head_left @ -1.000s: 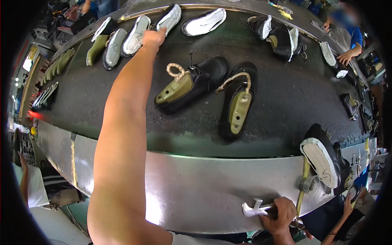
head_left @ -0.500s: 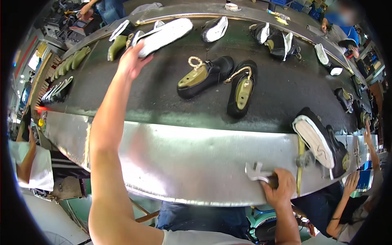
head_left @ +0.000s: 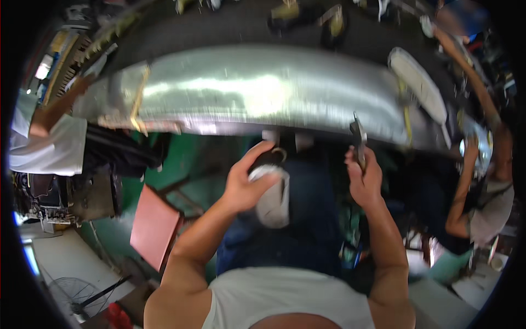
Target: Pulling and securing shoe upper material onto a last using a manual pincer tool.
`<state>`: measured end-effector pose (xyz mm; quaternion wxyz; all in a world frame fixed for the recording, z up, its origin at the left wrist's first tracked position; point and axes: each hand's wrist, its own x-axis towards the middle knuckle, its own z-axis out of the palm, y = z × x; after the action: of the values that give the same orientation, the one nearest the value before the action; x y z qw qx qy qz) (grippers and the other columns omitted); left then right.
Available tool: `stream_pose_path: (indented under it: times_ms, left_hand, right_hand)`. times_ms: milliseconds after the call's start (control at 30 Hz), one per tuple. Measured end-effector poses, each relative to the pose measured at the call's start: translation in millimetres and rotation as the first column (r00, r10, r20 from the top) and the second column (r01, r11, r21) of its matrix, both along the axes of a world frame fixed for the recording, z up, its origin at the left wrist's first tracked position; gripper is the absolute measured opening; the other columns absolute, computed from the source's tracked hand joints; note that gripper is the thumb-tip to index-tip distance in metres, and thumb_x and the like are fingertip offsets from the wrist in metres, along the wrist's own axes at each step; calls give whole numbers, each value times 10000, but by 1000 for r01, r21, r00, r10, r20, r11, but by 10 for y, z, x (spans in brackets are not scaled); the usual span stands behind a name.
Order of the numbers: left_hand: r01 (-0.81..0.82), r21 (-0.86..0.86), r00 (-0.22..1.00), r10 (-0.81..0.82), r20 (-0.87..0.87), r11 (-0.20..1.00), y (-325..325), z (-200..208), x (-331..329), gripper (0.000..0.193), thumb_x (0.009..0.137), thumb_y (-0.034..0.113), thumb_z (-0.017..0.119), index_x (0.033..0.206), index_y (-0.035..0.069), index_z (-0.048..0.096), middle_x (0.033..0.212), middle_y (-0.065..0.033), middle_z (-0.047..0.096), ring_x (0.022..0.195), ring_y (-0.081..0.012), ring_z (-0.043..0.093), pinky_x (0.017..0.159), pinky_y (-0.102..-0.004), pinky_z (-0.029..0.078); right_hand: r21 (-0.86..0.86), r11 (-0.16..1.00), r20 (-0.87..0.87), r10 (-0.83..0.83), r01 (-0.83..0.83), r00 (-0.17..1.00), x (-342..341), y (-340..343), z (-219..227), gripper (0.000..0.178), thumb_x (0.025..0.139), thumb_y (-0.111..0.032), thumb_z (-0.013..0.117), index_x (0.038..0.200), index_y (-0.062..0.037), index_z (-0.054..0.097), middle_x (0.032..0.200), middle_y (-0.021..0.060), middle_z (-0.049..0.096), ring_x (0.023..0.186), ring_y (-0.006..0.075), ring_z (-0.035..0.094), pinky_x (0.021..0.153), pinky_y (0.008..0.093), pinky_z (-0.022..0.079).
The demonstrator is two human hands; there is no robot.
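Observation:
My left hand is closed round a shoe upper with a white underside and dark front, held low over my lap below the metal bench edge. Its toe side is blurred and partly hidden by my thumb. To the right, my right hand grips a pair of lasting pincers, jaws pointing up near the front of the metal sheet. The pincers and the shoe are apart. Farther right, a black shoe with a white underside lies across the sheet and the dark belt.
The dark belt carries more shoes, among them two with green lasts at the far side. Co-workers sit at left and right. A pink stool and a fan stand at lower left.
My left hand has brought the white-soled shoe from the far left of the belt down to my lap. My right hand has lifted the pincers off the sheet and turned them upward. The view has tilted down.

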<state>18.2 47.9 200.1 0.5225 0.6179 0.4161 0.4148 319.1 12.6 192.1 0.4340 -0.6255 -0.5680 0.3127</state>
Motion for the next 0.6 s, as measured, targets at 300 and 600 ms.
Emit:
stream_pose_path:
  times_ms: [300, 600]
  left_hand:
    - [497, -209, 846, -524, -96, 842, -514, -627, 25, 836, 918, 69, 662, 1587, 45, 163, 1336, -99, 537, 1204, -169, 508, 1062, -314, 395]
    - [544, -47, 826, -545, -146, 838, -670, -656, 201, 709, 929, 14, 589, 1544, 68, 240, 1398, -78, 487, 1304, -142, 413, 1074, -309, 351]
  right_hand:
    - [-239, 954, -79, 169, -184, 982, -722, -1018, -390, 498, 807, -148, 752, 1242, -16, 549, 1150, 133, 676, 1055, 240, 666, 934, 367, 502]
    - [79, 847, 557, 399, -525, 728, -622, -776, -26, 450, 742, 26, 690, 1170, -33, 567, 1078, 130, 688, 929, 308, 698, 757, 381, 559]
